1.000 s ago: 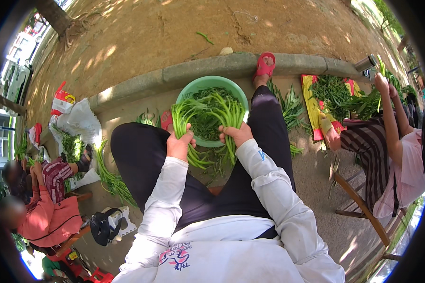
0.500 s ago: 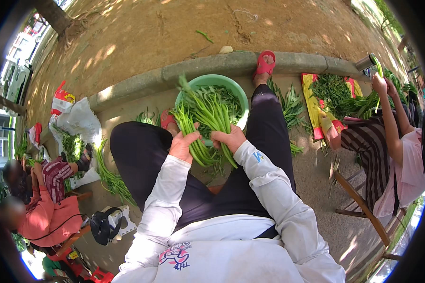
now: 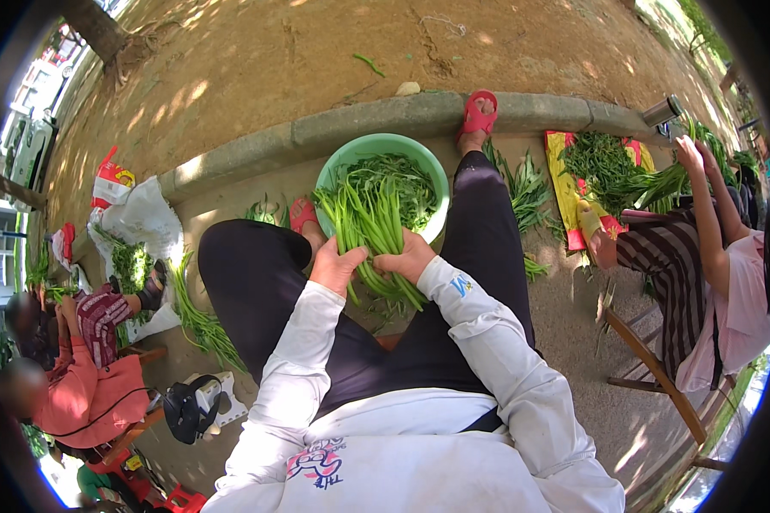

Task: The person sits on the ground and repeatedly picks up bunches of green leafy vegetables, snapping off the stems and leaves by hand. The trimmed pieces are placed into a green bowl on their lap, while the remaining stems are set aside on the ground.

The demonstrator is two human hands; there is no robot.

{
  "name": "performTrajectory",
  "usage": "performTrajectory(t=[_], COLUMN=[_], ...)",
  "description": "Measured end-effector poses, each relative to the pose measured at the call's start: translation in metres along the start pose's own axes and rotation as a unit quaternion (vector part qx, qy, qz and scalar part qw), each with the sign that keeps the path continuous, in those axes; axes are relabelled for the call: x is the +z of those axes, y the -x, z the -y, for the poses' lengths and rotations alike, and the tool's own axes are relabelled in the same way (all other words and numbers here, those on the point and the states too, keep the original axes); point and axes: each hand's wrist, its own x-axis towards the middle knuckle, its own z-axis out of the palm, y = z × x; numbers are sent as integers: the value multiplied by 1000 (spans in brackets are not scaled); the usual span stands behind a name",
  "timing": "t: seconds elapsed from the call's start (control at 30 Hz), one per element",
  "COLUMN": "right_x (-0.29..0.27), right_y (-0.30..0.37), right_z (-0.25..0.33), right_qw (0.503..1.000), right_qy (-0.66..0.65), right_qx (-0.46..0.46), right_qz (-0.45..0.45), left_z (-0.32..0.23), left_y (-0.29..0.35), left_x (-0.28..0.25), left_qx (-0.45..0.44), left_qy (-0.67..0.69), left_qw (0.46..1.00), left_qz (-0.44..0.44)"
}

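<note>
Green stems: long bunch (image 3: 370, 231) gripped between both hands, tops fanned over the basin, cut ends hanging down between the knees.
Left hand (image 3: 337, 267): closed round the left side of the bunch, fingers wrapped about the stems.
Right hand (image 3: 406, 258): closed round the right side, fingers curled under, touching the left hand's side of the bunch.
Basin (image 3: 334, 168): round, green plastic, half full of loose leafy greens, set on the ground just below the kerb.
Kerb (image 3: 376, 118): grey concrete, red sandal (image 3: 477, 116) resting on it.
Ground: more greens (image 3: 198, 318) strewn left of the legs.
Neighbour right: seated on a wooden chair, hand (image 3: 691, 156) lifting another bunch over a yellow sheet (image 3: 559, 175).
Neighbour left: seated low in a pink top (image 3: 81, 400), near white bags (image 3: 145, 221).
</note>
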Motion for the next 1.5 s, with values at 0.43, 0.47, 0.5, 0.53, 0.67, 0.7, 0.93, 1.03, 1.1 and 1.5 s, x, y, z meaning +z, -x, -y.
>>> performTrajectory(t=[0.43, 0.47, 0.5, 0.53, 0.67, 0.7, 0.93, 1.03, 1.1, 1.5], right_x=[-3, -8, -12, -17, -34, -36, -10, 1, 6, -7], right_y=[2, 2, 1, -2, -1, 0, -2, 1, -2, -7], right_z=[9, 7, 5, 5, 8, 7, 4, 3, -5, -4], right_qw=[997, 995, 989, 981, 914, 906, 983, 994, 988, 987], right_qy=[-36, -59, -85, -110, -266, -290, -130, -23, 15, -64], right_qx=[13, -2, -9, -17, -87, -100, -100, -103, -153, -107], right_qz=[-63, -77, -117, -157, -295, -292, -86, -35, -11, -101], left_z=[2, -3, -6, -7, -2, -3, -4, -1, 6, 0], left_y=[-3, -1, -1, -1, -7, -8, -2, -1, -2, 0], left_x=[-9, -8, -8, -11, -33, -31, -9, -5, -3, 1], left_qx=[-53, -64, -75, -46, 49, 39, -60, -77, -57, -36], left_qy=[-13, 27, 67, 108, 208, 208, 179, 179, 197, 151], left_qw=[998, 997, 994, 991, 965, 967, 981, 981, 979, 987], left_qz=[-9, -26, -42, -60, -154, -144, -43, -15, 15, -39])
